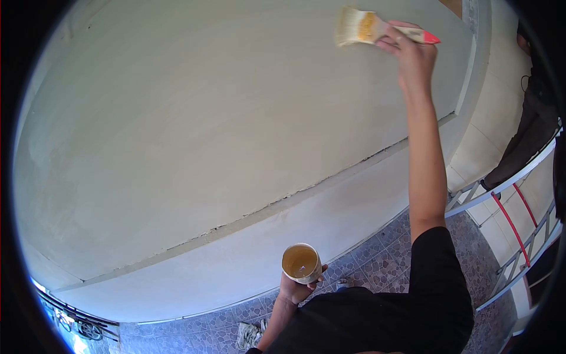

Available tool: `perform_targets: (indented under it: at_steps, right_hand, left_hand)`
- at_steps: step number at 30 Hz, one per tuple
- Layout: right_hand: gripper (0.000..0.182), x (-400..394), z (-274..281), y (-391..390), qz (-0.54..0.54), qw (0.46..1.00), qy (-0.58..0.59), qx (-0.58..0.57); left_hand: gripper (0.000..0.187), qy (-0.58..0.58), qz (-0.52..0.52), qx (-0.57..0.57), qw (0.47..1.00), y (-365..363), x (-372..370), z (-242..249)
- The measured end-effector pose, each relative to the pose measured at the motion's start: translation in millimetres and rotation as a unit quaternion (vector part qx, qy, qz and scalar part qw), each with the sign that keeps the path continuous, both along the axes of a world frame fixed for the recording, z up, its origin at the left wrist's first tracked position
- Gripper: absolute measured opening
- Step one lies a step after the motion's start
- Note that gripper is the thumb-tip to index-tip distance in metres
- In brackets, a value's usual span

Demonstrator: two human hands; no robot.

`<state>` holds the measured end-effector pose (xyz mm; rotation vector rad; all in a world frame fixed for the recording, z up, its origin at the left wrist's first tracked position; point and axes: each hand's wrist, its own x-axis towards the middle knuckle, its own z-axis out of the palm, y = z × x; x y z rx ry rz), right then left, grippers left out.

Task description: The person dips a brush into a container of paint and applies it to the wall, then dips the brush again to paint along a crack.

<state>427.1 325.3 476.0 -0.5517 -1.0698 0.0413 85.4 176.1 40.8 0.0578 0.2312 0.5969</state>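
My right hand (415, 50) is stretched out to the upper right, its fingers closed round the handle of a wide paintbrush (367, 27). The brush has pale bristles, a yellow-orange band and a red handle tip. Its bristles lie over the grey-beige wall panel (194, 130) and look slightly blurred. Low in the view, my left hand (298, 289) grips a cup (302, 264) from below and the side. Yellowish-brown liquid shows inside the cup, which stands upright before my body.
A rough ledge (283, 200) runs along the panel's lower edge, above a white wall strip. At the right stand a ladder (513, 236) with red bars and a person in dark trousers (525, 130). A crumpled cloth (249, 335) lies on the patterned tile floor (194, 330).
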Motion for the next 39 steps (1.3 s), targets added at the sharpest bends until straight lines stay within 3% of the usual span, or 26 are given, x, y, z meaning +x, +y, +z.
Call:
perform_targets:
  at_steps: [4, 6, 7, 9, 11, 12, 13, 17, 22, 23, 25, 28, 30, 32, 39]
  right_hand:
    - [0.011, 54.8, 6.7, -8.6, -0.101, 0.993, 0.059, -0.001]
    - [0.009, 60.0, 10.8, -13.7, -0.307, 0.951, 0.031, 0.021]
    - [0.009, 55.2, 13.3, -10.4, -0.307, 0.951, 0.03, 0.023]
    - [0.005, 31.5, 18.9, 5.8, -0.373, 0.919, -0.08, 0.099]
    - [0.005, -46.8, 19.4, 5.6, -0.429, 0.891, -0.135, 0.059]
    - [0.005, -85.9, 18.7, 8.0, -0.411, 0.898, -0.152, 0.041]
    - [0.002, -121.9, 15.9, 11.3, -0.41, 0.885, -0.187, 0.119]
    - [0.021, -237.4, -5.6, -1.4, -0.321, 0.893, -0.273, 0.159]
    - [0.014, -290.9, -14.9, -40.1, -0.088, 0.925, -0.305, 0.21]
    - [0.014, -289.5, -14.7, -38.1, -0.091, 0.925, -0.306, 0.208]
    - [0.011, -283.5, -18.3, -27.7, 0.028, 0.931, -0.293, 0.218]
    - [0.002, -236.1, -30.9, -4.7, 0.035, 0.943, -0.268, 0.196]
    - [0.005, -189.8, -37.5, -10.6, 0.105, 0.965, -0.227, 0.08]
    - [0.008, -135.8, -46.7, -7.7, 0.123, 0.977, -0.162, 0.055]
    - [0.015, 39.7, -75.0, -13.4, -0.078, 0.995, -0.014, -0.054]
  left_hand:
    - [0.063, 0.009, -0.004, 0.002, 1.0, -0.2, 2.4, 1.6]
    - [0.063, -0.006, 0.0, 0.01, 1.0, -2.7, 0.8, -2.5]
    - [0.063, -0.007, 0.0, 0.012, 1.0, -3.7, -0.9, -3.8]
    - [0.063, 0.001, 0.005, -0.001, 1.0, -5.7, -5.2, -5.7]
    - [0.063, -0.002, 0.009, -0.001, 1.0, -9.4, -11.1, -3.6]
    - [0.063, -0.005, 0.013, -0.001, 1.0, -10.2, -14.9, -2.4]
    - [0.063, -0.003, 0.012, 0.002, 1.0, -10.4, -18.4, -2.5]
    - [0.064, -0.013, 0.021, -0.004, 1.0, -15.7, -29.3, -7.5]
    - [0.064, -0.03, 0.011, -0.013, 0.999, -18.1, -26.0, -6.4]
    - [0.064, -0.03, 0.008, -0.012, 0.999, -18.2, -24.2, -6.1]
    - [0.064, -0.032, 0.004, -0.013, 0.999, -18.9, -20.1, -6.5]
    - [0.064, -0.03, -0.001, -0.009, 1.0, -17.9, -17.1, -5.8]
    - [0.063, -0.035, -0.007, -0.012, 0.999, -14.7, -13.6, -5.7]
    - [0.064, -0.03, -0.006, -0.014, 0.999, -12.4, -10.4, -4.2]
    - [0.062, -0.011, -0.003, -0.004, 1.0, -3.1, 4.6, -3.9]
